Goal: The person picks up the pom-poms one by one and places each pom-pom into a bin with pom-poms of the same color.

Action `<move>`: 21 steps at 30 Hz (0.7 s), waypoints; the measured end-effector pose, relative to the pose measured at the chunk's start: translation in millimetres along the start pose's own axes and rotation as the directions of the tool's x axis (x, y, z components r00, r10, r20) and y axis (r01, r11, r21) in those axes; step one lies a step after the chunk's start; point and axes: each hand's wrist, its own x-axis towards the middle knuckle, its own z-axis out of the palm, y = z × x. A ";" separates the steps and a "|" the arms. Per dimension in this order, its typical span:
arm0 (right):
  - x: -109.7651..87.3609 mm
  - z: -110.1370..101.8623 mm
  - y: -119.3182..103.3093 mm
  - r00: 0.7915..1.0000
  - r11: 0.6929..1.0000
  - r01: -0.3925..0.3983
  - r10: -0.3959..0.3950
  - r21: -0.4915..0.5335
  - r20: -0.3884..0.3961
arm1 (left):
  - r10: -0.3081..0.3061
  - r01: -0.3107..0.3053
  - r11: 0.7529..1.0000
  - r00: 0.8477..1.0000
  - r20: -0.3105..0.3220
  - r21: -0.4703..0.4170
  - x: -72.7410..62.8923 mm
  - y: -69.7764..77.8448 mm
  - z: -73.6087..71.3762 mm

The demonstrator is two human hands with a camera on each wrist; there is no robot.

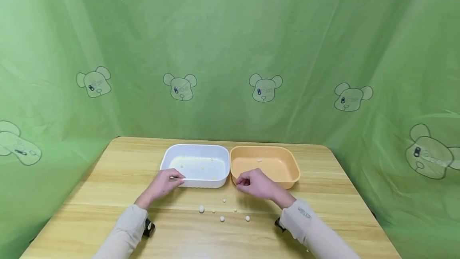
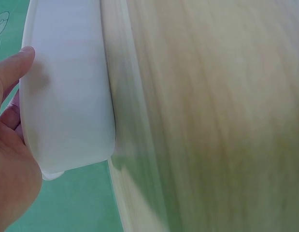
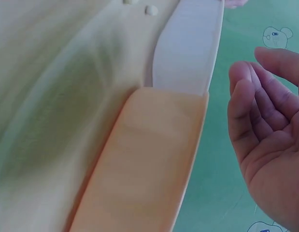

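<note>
The white rectangular plastic tray (image 1: 195, 165) is being pinched at its rim by the left hand (image 1: 163, 184), the right hand (image 1: 256, 184) is being held loosely curled and empty, and the small white beads (image 1: 223, 211) risk being scattered by a sleeve.

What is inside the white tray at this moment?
A few small pale beads lie scattered on the floor of the white tray. The left hand at its near rim covers a bit of the front corner, so anything there is hidden.
</note>
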 end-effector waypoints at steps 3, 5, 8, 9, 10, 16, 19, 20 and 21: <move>-5.9 2.3 0.0 1.000 1.000 0.004 -0.005 0.006 0.016 | -0.004 0.004 1.000 1.000 -0.005 -0.003 0.1 -0.2 0.1; -10.0 5.0 1.3 0.999 1.000 0.013 -0.013 0.007 0.031 | -0.006 0.006 1.000 1.000 -0.006 -0.004 0.0 -0.2 0.5; -15.5 10.1 4.4 0.998 0.999 0.033 -0.034 0.015 0.052 | -0.001 0.001 1.000 1.000 -0.005 -0.001 -0.1 -0.6 1.1; -17.1 12.1 5.7 0.997 0.999 0.042 -0.043 0.017 0.059 | 0.003 -0.003 1.000 1.000 -0.004 0.000 0.1 -1.1 1.2; -18.6 13.8 6.9 0.997 0.999 0.047 -0.049 0.022 0.067 | 0.010 -0.010 1.000 1.000 -0.006 0.006 0.2 -1.5 1.3; -24.9 25.3 15.3 0.993 0.996 0.047 -0.055 0.069 0.108 | 0.016 -0.016 1.000 1.000 -0.011 0.014 0.1 -1.7 1.5; -26.0 29.5 18.7 0.991 0.994 0.044 -0.055 0.098 0.118 | 0.009 -0.009 1.000 1.000 -0.010 0.011 0.0 -1.0 1.2; -26.1 30.3 19.3 0.991 0.994 0.042 -0.055 0.102 0.121 | 0.007 -0.007 1.000 1.000 -0.009 0.013 0.0 -0.8 1.1; -26.1 31.1 20.0 0.991 0.993 0.041 -0.055 0.109 0.124 | 0.005 -0.005 1.000 1.000 -0.010 0.013 0.0 -0.5 1.1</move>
